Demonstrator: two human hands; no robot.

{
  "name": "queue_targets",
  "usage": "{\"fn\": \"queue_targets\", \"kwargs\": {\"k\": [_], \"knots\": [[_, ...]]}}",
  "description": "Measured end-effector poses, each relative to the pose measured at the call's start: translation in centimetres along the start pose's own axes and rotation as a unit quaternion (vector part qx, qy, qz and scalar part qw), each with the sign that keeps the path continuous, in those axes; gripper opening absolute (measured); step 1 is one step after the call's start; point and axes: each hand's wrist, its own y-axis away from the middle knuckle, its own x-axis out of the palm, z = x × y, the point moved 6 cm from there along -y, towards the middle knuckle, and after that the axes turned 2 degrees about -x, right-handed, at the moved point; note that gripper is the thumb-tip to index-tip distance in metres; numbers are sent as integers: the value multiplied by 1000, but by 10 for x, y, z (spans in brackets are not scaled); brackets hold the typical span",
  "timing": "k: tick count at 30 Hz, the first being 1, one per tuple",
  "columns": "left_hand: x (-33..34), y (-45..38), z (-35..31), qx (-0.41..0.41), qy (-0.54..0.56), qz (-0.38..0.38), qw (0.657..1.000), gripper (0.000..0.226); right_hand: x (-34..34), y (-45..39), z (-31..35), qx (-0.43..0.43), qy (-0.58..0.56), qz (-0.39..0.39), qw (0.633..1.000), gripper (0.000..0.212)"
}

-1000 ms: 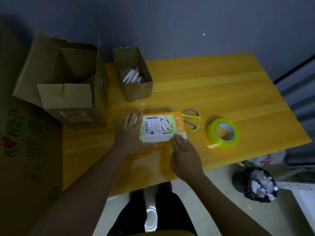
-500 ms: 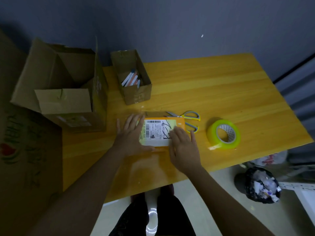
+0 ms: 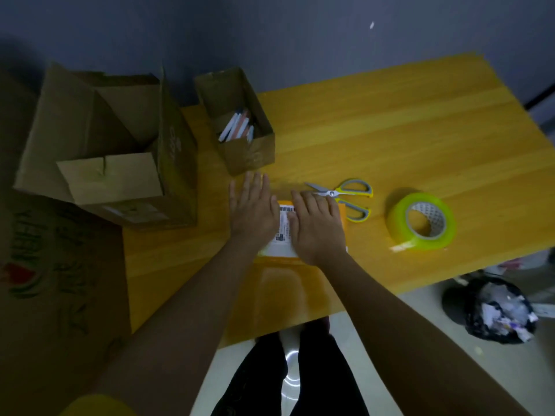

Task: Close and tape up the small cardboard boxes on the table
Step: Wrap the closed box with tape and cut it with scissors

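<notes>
Both hands lie flat on the small orange box (image 3: 283, 235) near the desk's (image 3: 420, 139) front edge, left hand (image 3: 253, 210) over its left side, right hand (image 3: 318, 225) on top, fingers straight and holding nothing, with scissors (image 3: 345, 196) just beside the box and tape roll (image 3: 422, 220) farther right.

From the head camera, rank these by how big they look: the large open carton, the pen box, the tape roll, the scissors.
1. large open carton
2. pen box
3 and 4. tape roll and scissors: they look about alike, so I won't rank them.

The carton hangs off the table's left edge, but it is clearly the largest.
</notes>
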Motion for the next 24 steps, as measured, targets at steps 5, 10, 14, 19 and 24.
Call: {"fn": "queue_targets", "kwargs": {"k": [5,10,14,19,24], "knots": [[5,20,9,15,2,-8,1000,60,2,1,3,-21,5,15,1000,55],[1,57,6,51,12,14,999,62,-1,1,3,-15,5,21,1000,55],[2,83,7,62,12,35,997,61,-2,0,4,-14,-16,13,1000,52],[1,129,9,81,-10,83,993,62,-2,2,4,-20,-7,32,999,52],[-26,129,6,84,45,84,992,63,-2,2,6,-24,-5,41,999,52]]}}
